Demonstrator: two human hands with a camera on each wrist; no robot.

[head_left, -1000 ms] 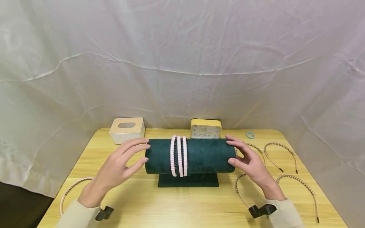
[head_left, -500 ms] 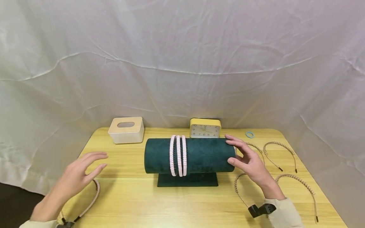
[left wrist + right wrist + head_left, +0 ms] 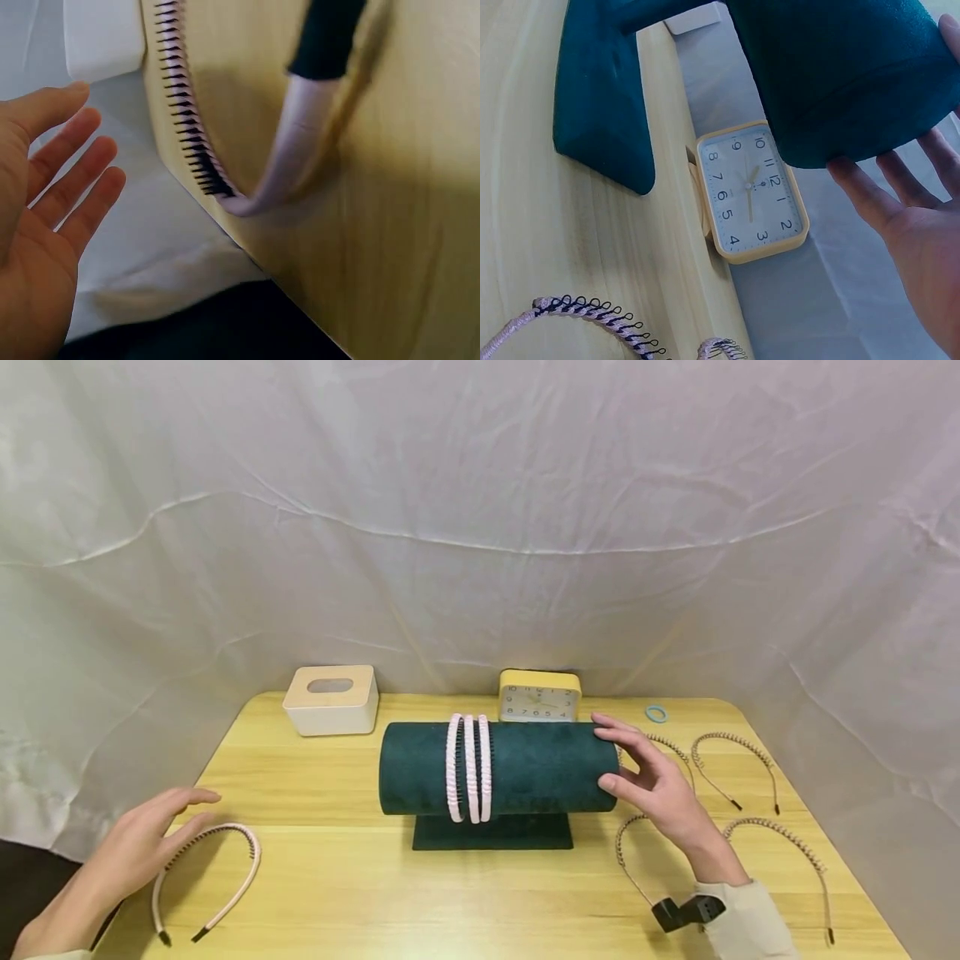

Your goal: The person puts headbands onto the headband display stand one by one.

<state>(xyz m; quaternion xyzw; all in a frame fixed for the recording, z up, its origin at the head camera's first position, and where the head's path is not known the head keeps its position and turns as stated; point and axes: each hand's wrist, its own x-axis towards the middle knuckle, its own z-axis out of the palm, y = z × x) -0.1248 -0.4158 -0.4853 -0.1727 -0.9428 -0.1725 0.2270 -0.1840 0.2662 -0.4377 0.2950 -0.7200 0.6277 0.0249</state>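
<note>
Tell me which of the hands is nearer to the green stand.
Right. The right hand touches the stand at its right end; the left hand is apart, well to the left.

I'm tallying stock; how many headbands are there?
8: three headbands on the green stand, one headband near the left hand, four headbands right of the stand, some partly hidden.

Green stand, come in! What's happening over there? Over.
Right hand touching end of green stand. Left hand empty, near loose pink headband. Three pink headbands on stand. Yellow clock behind, seemingly not blocking.
</note>
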